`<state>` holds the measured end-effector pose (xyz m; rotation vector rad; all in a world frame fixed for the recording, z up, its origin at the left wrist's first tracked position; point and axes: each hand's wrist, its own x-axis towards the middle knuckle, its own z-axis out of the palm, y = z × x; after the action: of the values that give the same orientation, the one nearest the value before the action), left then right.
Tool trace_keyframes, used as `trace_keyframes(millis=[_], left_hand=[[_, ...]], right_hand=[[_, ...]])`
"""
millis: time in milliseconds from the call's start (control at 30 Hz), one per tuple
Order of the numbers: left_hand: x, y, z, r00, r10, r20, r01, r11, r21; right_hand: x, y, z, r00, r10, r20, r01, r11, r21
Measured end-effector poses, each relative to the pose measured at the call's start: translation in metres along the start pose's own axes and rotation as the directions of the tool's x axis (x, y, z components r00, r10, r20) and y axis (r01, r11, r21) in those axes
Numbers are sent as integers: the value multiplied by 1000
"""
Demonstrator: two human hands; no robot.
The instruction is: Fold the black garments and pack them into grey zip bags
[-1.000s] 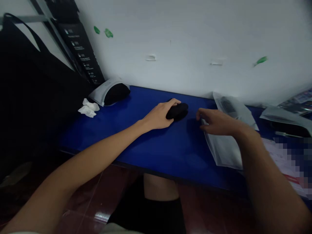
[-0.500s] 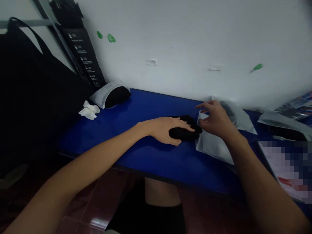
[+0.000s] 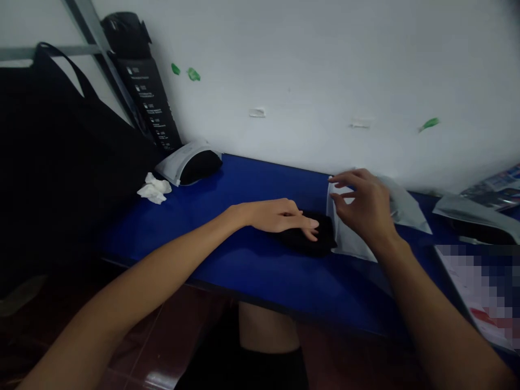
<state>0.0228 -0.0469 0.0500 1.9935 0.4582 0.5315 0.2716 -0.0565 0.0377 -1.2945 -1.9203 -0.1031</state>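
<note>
Apparently steadying it, the left hand lies loosely open over a black bundle, just left of the translucent pouch. The right hand, half open by the pouch's edge, may or may not touch it. Lifting the soft-looking, rounded bundle would call for curled fingers.
</note>
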Motion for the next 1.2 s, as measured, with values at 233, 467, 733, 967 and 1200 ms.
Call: trace_keyframes(millis=[233, 467, 733, 967, 1200], left_hand=[[9, -15, 11, 995, 75, -59, -84, 981, -174], [17, -30, 26, 890, -65, -450, -118, 923, -367], [22, -34, 29, 821, -152, -551, -49, 942, -332], [20, -34, 27, 782, -113, -613, -14, 980, -199], [18, -32, 26, 760, -27, -650, -38, 996, -86]], right_hand=[[-1, -26, 2, 975, -196, -106, 204, 976, 81], [-9, -38, 15, 988, -127, -90, 146, 957, 249], [-13, -40, 20, 994, -95, -56, 106, 958, 266], [-15, -43, 18, 987, -80, -136, 106, 976, 192], [-10, -37, 19, 995, -76, -63, 83, 990, 118]])
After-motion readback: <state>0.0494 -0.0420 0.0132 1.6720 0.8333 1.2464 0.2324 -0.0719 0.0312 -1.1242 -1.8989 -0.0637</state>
